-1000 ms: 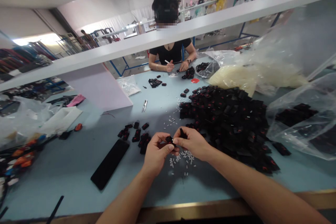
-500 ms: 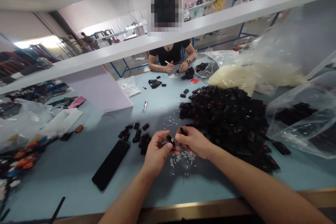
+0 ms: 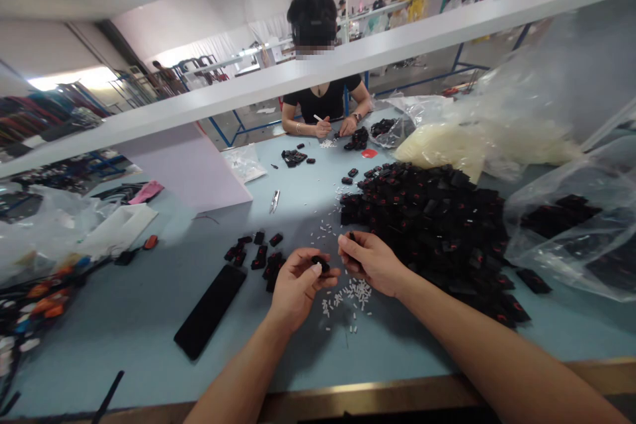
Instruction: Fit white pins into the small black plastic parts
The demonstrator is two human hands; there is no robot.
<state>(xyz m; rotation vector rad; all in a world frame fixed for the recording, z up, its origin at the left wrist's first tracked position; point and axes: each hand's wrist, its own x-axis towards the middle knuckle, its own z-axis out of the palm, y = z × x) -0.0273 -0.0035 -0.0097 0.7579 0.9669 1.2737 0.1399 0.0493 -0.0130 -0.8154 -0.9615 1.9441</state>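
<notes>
My left hand (image 3: 298, 285) pinches a small black plastic piece (image 3: 320, 262) between thumb and fingers, above the light blue table (image 3: 149, 318). My right hand (image 3: 370, 262) is just to its right, fingers curled around another small black piece (image 3: 351, 236). Under both hands lies a scatter of tiny white pins (image 3: 348, 295). To the right spreads a big heap of black pieces with red marks (image 3: 432, 225). A small group of the same black pieces (image 3: 258, 255) lies left of my left hand.
A black phone (image 3: 211, 310) lies flat at the left. Small snips (image 3: 273, 200) rest farther back. Clear plastic bags (image 3: 571, 225) hold more black parts at the right; a bag of white material (image 3: 447, 142) is behind. A person in black (image 3: 322, 103) works across the table.
My hands have drawn apart: the right hand moved slightly right and back, while the left hand kept the black piece and turned it.
</notes>
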